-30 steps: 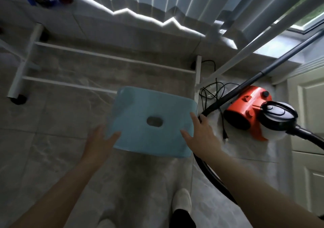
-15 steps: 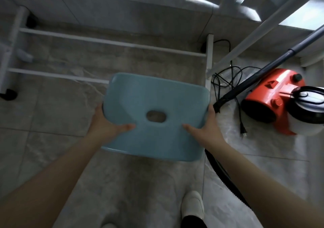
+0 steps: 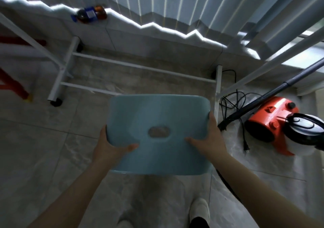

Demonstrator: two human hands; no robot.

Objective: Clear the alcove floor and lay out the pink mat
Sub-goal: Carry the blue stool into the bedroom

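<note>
Blue plastic stool (image 3: pixel 157 133) gripped at both side edges, left hand (image 3: pixel 109 146) and right hand (image 3: pixel 211 140), thumbs on top, apparently lifting it off the alcove floor (image 3: pixel 35 148). Pink mat not visible.

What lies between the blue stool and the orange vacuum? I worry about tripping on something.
In the head view, a tangled black power cord with its plug, and the vacuum's dark hose end, lie on the floor between the blue stool and the orange vacuum.
</note>
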